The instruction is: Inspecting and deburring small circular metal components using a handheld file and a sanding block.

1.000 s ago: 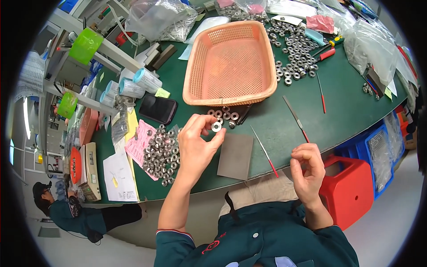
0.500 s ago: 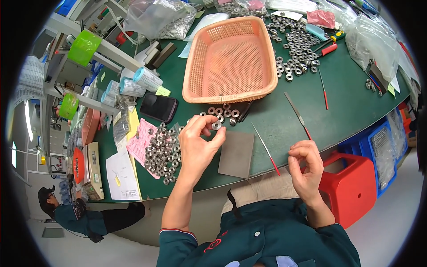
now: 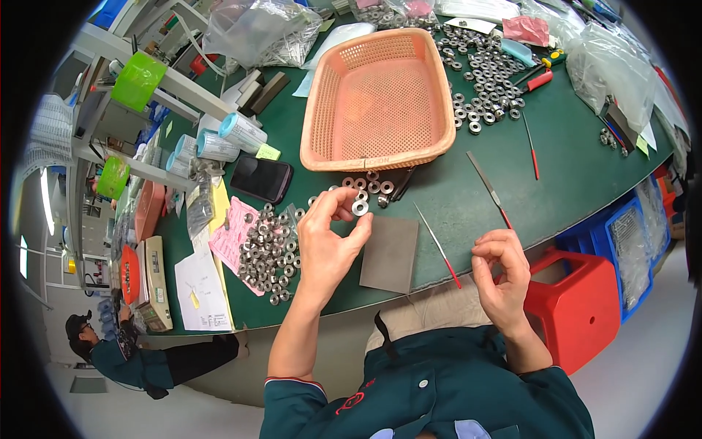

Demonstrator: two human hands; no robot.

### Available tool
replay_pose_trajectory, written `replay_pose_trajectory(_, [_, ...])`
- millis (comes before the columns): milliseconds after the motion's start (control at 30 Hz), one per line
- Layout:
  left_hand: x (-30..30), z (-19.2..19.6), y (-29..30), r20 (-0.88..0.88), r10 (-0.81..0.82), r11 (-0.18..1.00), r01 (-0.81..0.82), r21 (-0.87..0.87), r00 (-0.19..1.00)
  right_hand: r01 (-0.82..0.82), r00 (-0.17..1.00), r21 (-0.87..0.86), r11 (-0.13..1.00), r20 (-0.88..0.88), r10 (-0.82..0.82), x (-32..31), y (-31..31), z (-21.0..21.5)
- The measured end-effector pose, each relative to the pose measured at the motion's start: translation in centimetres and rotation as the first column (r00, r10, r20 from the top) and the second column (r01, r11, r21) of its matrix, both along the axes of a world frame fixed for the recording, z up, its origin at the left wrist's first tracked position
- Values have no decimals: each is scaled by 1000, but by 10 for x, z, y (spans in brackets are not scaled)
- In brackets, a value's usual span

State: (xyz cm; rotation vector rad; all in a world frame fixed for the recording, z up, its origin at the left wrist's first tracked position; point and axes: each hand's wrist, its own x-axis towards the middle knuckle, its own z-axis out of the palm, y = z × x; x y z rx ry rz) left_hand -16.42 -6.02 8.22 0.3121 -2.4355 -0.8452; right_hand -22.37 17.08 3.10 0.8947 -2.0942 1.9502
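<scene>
Between the thumb and fingertips of my left hand (image 3: pixel 329 235) a small metal ring (image 3: pixel 360 208) is held up, its round hole facing me. Just to its right on the table lies a flat grey plate (image 3: pixel 389 254). My right hand (image 3: pixel 503 269) hovers by the table's front edge, fingers loosely curled, thumb apart, nothing visible in it. Near it are a flat file (image 3: pixel 485 180) and a thin needle file (image 3: pixel 439 247), both with red handles. A pile of metal rings (image 3: pixel 268 249) sits left of my left forearm, partly on pink paper (image 3: pixel 228 240). A few loose rings (image 3: pixel 374 186) lie beyond my left hand.
A peach plastic basket (image 3: pixel 316 139) stands mid-table. More rings (image 3: pixel 491 84) spread to its right, near another red-handled file (image 3: pixel 534 157). A phone (image 3: pixel 261 178) and rolls (image 3: pixel 243 132) lie left. A red stool (image 3: pixel 574 314) stands right; a co-worker (image 3: pixel 139 358) is at far left.
My left hand has shifted slightly right, and the ring has turned so its face shows more fully. The right hand has barely moved. The co-worker's arm has moved slightly.
</scene>
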Motion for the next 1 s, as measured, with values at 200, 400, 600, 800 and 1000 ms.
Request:
replay_pose_trajectory(200, [1, 11, 6, -100, -50, 999, 49, -7, 994, 12, 1000, -10, 1000, 13, -12, -2, 3, 3])
replay_pose_trajectory(400, [-10, 29, 8, -198, -38, 999, 40, 5, 979, 39, 999, -25, 999, 6, -39, -3, 9, 7])
replay_pose_trajectory(600, [-32, 43, 5, -201, -50, 988, 78, 134, 978, 48, 998, -26, 999, 41, -46, -1, 15, 7])
replay_pose_trajectory(800, [-50, 36, -7, -155, -196, 704, 249, 665, 968, 92, 996, -5, 996, 24, -92, -2, 27, 3])
replay_pose_trajectory(1000, [-46, 31, -11, -209, -252, 534, 315, 784, 945, 86, 996, -12, 996, 19, -86, -4, 25, 4])
